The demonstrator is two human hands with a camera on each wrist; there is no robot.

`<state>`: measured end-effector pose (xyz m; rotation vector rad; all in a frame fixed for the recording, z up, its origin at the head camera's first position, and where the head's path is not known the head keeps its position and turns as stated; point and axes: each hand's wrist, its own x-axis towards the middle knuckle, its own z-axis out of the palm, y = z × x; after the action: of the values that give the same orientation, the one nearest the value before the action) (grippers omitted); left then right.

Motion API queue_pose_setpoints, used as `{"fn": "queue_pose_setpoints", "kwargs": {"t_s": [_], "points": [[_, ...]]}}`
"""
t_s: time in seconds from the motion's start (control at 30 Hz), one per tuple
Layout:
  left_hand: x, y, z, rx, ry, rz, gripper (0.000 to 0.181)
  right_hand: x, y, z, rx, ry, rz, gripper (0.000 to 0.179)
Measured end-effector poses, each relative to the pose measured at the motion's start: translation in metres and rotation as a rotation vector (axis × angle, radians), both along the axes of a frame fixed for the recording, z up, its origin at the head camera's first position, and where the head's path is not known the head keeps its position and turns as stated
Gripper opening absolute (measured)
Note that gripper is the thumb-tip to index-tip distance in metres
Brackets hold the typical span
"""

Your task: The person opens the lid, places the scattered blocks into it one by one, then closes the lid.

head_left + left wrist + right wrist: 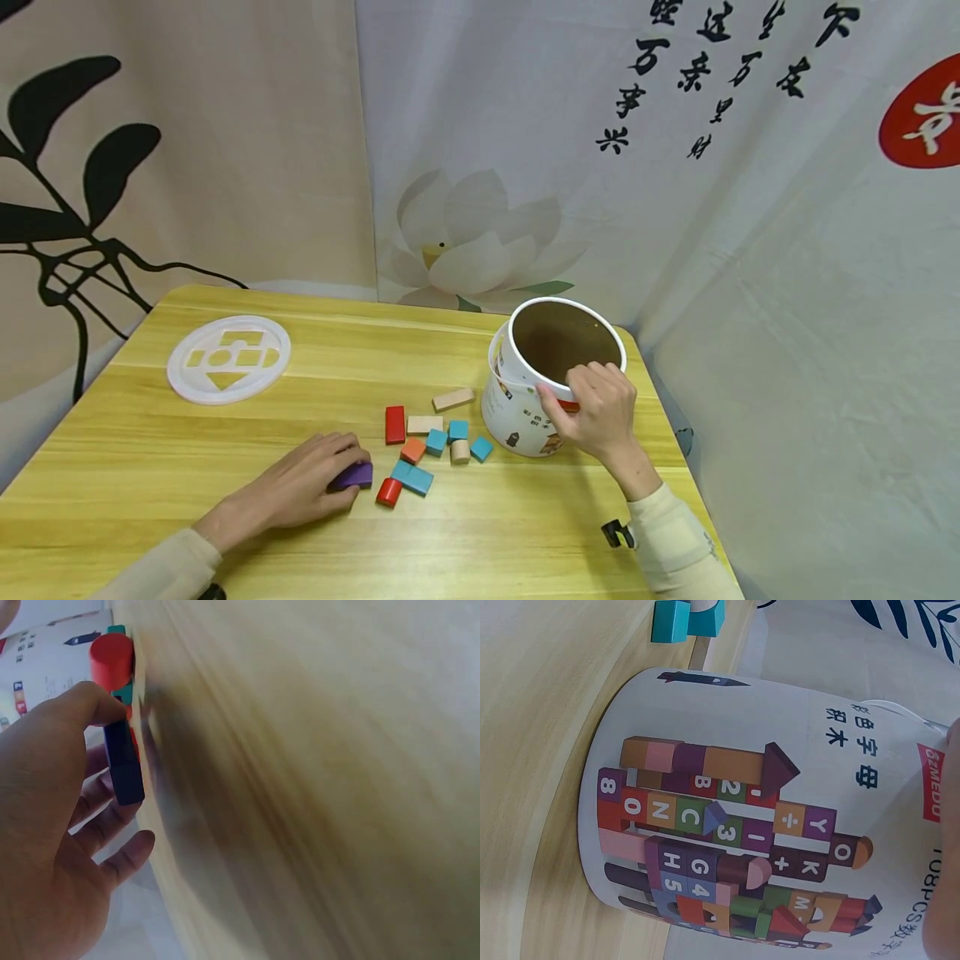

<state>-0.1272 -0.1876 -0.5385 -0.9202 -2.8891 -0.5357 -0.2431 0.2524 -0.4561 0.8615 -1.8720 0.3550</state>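
My left hand [300, 479] pinches a purple block [356, 476] between thumb and fingers, low over the wooden table. In the left wrist view the same purple block [124, 761] looks dark, with its long side along the fingers. At the right, my right hand [600, 408] grips the near rim of a white printed bucket [517, 417], fingers curled over the edge. The bucket tilts slightly, its mouth upward; I see no blocks in the visible part of its inside. Just right of the left hand lie a red cylinder [388, 492] and a blue block [412, 477].
Between the hands are a red block [395, 425], an orange block [412, 451], plain wooden pieces [453, 399] and several small blue blocks [482, 448]. A white lid [187, 379] with shaped cutouts lies at the far left. Cloth backdrops [480, 125] hang behind the table [112, 467].
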Motion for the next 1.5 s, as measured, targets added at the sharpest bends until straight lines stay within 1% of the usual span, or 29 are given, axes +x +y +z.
{"fn": "queue_pose_setpoints", "kwargs": {"t_s": [0.2, 0.3, 0.37, 0.5, 0.63, 0.8, 0.9, 1.0, 1.07, 1.37, 1.5], "points": [[-0.002, 0.003, 0.010, 0.019, -0.008, 0.051, 0.039, 0.001, 0.000, 0.001, 0.000, 0.002, 0.000, 0.061], [-0.005, 0.005, 0.018, 0.026, -0.010, 0.064, 0.039, 0.001, 0.000, 0.001, 0.001, 0.004, 0.001, 0.061], [-0.009, 0.006, 0.024, 0.035, 0.007, 0.069, 0.039, 0.001, -0.001, 0.001, 0.002, 0.003, 0.002, 0.061], [-0.018, 0.010, 0.036, 0.076, 0.078, 0.054, 0.037, 0.001, -0.001, 0.002, 0.003, 0.004, 0.001, 0.061], [-0.030, 0.016, 0.049, 0.112, 0.138, 0.036, 0.034, 0.001, -0.001, 0.001, 0.001, 0.001, 0.002, 0.061], [-0.044, 0.021, 0.062, 0.136, 0.196, 0.026, 0.031, 0.001, -0.002, 0.001, 0.002, -0.002, 0.008, 0.061], [-0.052, 0.026, 0.071, 0.154, 0.206, 0.018, 0.032, 0.000, -0.001, 0.001, 0.002, 0.003, 0.004, 0.061], [-0.060, 0.034, 0.082, 0.175, 0.204, 0.002, 0.033, 0.000, 0.000, 0.001, 0.000, 0.005, 0.002, 0.061], [-0.065, 0.040, 0.090, 0.189, 0.214, -0.019, 0.033, 0.000, 0.000, 0.002, 0.003, 0.002, 0.002, 0.061], [-0.092, 0.076, 0.123, 0.260, 0.316, -0.149, 0.033, 0.001, 0.000, 0.001, 0.000, -0.013, 0.005, 0.060], [-0.101, 0.094, 0.137, 0.261, 0.317, -0.187, 0.035, 0.001, 0.001, 0.000, 0.001, -0.015, 0.000, 0.060]]}}
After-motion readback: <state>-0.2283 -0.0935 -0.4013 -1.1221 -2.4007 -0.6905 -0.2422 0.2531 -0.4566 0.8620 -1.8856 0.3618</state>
